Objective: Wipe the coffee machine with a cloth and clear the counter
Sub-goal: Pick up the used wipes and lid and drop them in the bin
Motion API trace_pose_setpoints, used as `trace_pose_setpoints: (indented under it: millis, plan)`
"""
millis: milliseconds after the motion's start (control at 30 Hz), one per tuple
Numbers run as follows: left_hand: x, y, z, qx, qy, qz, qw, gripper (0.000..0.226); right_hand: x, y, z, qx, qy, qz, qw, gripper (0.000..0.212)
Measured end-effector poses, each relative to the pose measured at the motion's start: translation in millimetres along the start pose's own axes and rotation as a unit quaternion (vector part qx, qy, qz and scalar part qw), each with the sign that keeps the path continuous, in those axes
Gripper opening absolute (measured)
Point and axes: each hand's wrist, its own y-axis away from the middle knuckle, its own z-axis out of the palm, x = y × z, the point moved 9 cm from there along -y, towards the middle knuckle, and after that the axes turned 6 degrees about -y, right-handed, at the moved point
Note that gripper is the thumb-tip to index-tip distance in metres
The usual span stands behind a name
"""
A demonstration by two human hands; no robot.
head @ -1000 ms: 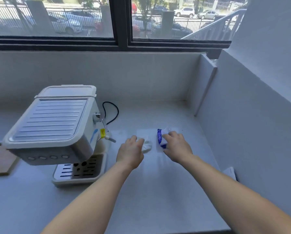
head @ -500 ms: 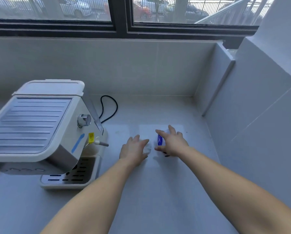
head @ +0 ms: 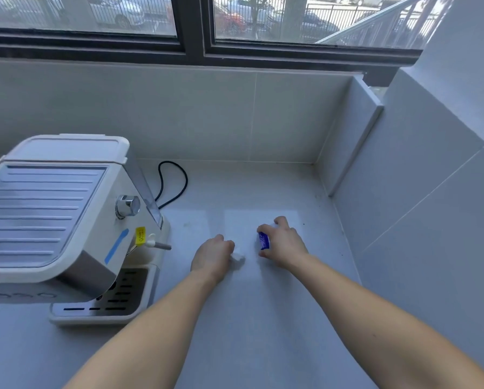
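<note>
A white and silver coffee machine (head: 53, 217) stands on the pale counter (head: 252, 318) at the left, its steam wand pointing right. Just right of it, my left hand (head: 211, 258) is closed on a small crumpled white cloth (head: 238, 257) that pokes out at its fingertips and rests on the counter. My right hand (head: 283, 245) lies a little further right, its fingers curled around a small blue and white packet (head: 264, 240) held against the counter. The two hands are a short gap apart.
A black power cord (head: 176, 182) loops behind the machine. Tiled walls close off the counter at the back and right, with a protruding corner (head: 356, 136). A dark window frame (head: 196, 49) runs above. Small dark crumbs dot the counter near the right wall.
My left hand's fingers have curled shut around the white cloth. My right hand has closed more on the blue packet. The camera has shifted right and closer, so the machine sits further left.
</note>
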Motion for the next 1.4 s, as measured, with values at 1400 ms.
trace_pose_setpoints:
  millis: [1400]
  plan:
    - [-54, 280, -49, 0.142, 0.037, 0.138, 0.979, 0.021, -131, 288, 34, 0.164, -0.041, 0.035, 0.985, 0.043]
